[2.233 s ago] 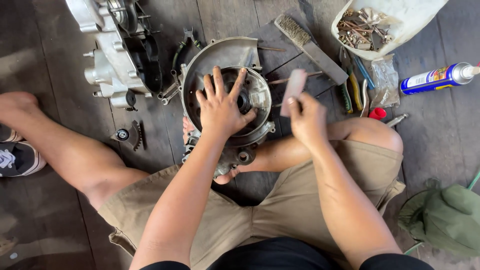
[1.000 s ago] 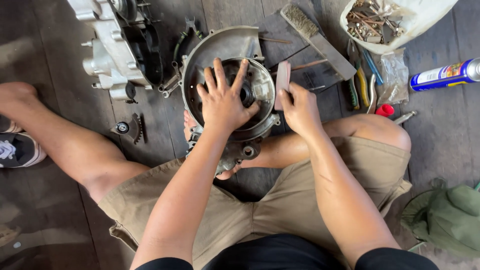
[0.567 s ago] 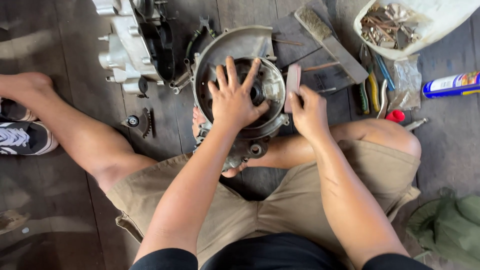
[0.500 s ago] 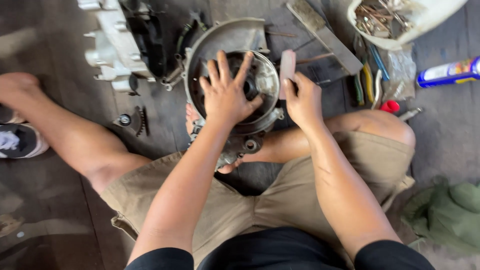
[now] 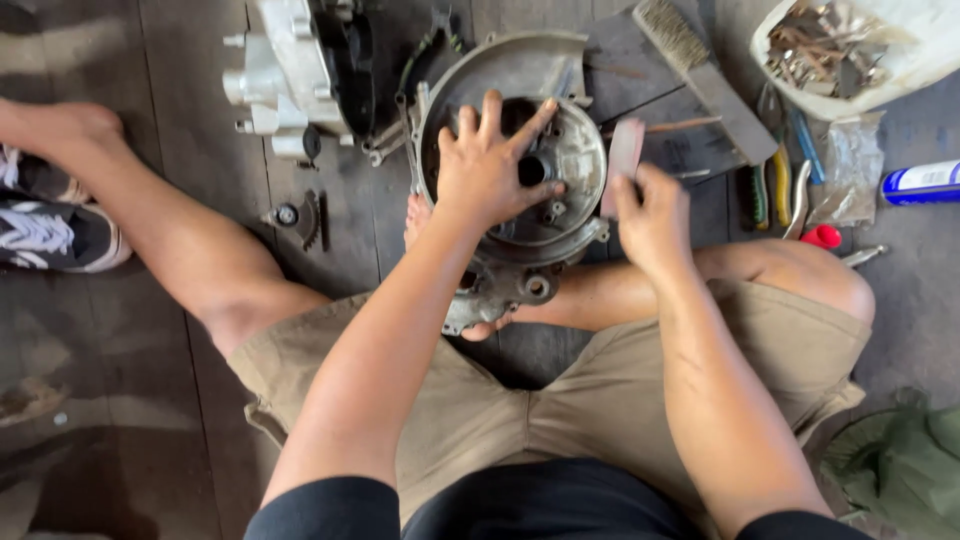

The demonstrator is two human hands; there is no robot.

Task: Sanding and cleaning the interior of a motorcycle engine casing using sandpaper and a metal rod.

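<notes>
Left hand (image 5: pixel 487 170) lies with fingers splayed flat on the round grey metal casing (image 5: pixel 540 215); right hand (image 5: pixel 652 215) pinches a flat pinkish block (image 5: pixel 624 160).

Left hand (image 5: pixel 490 170) is flat out, fingers splayed wide and pointing to the far side, forearm running back near-left, while the right hand (image 5: pixel 650 215) sits just right of it, fingers pinched together.

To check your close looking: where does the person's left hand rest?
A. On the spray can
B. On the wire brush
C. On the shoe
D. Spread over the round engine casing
D: the left hand lies with fingers spread across the round engine casing.
</notes>
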